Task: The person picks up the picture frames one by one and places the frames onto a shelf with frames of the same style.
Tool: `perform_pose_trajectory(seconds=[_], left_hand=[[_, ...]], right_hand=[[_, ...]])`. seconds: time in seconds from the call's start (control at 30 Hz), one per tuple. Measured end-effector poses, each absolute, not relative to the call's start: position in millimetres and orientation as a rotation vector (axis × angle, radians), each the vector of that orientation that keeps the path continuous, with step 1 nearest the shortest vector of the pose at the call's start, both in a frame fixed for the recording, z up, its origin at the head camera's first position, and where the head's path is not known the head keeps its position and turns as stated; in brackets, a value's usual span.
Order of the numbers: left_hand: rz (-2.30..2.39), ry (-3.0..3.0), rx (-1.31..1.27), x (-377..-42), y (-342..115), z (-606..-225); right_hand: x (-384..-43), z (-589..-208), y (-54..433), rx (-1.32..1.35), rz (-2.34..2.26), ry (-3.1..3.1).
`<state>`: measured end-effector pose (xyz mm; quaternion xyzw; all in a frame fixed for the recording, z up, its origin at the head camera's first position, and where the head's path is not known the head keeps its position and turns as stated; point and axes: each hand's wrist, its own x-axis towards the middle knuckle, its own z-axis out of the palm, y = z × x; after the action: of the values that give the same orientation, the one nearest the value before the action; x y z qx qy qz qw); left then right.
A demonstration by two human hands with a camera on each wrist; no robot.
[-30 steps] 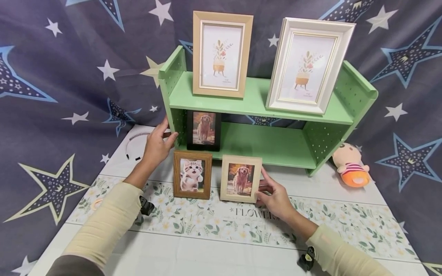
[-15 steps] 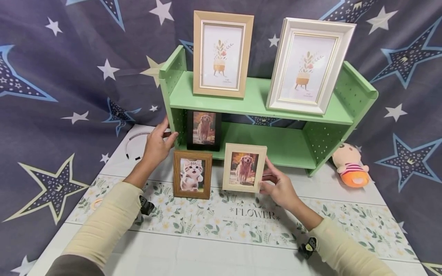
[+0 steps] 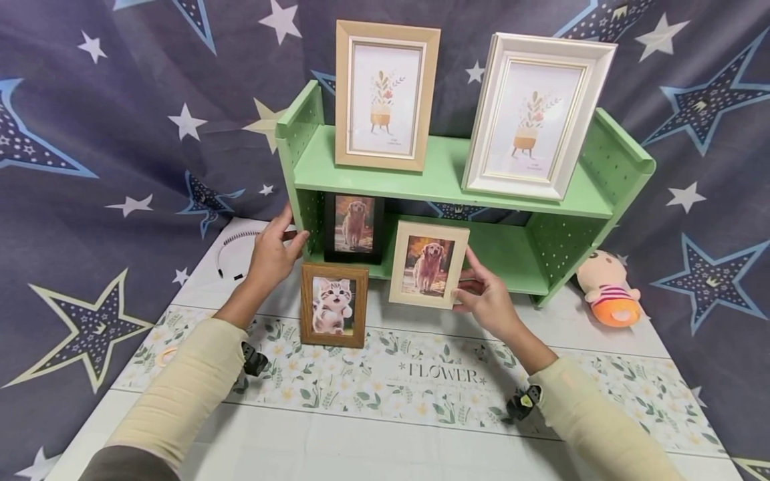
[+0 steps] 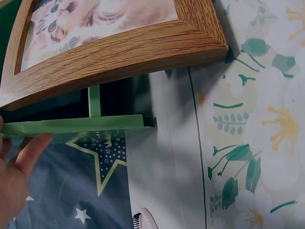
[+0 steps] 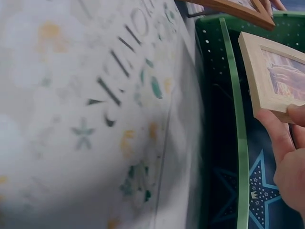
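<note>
My right hand pinches a cream picture frame with a golden dog picture by its right side. It holds the frame raised in front of the lower tier of a green shelf. In the right wrist view, thumb and fingers grip the pale frame at its edge. My left hand holds the shelf's left side panel near its front edge. In the left wrist view, fingertips lie against the green panel. A brown wooden frame with a kitten picture stands before the shelf.
A black frame stands inside the lower tier at left. A tan frame and a white frame stand on the top tier. A plush doll lies right of the shelf, and a headband lies left.
My right hand has lifted the cream picture frame from beside the kitten frame, up and slightly right toward the lower tier. My left hand stays at the shelf's side.
</note>
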<state>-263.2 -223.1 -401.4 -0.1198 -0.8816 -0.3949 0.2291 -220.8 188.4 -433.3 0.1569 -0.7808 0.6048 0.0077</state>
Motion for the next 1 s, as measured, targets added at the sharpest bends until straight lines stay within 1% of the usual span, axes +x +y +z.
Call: perform_pose_trajectory(seconds=[0.6,1.0], left_hand=[[-1.097,-2.417,-0.336,-262.6,-223.5,-401.7],[-1.099,-2.414,-0.34,-262.2,-222.9,-401.3]], right_hand=[[-263.5,-425.2,181.5,0.362,1.92,-2.467],[-278.4,-426.0,186.4,0.28,1.991,-2.505]])
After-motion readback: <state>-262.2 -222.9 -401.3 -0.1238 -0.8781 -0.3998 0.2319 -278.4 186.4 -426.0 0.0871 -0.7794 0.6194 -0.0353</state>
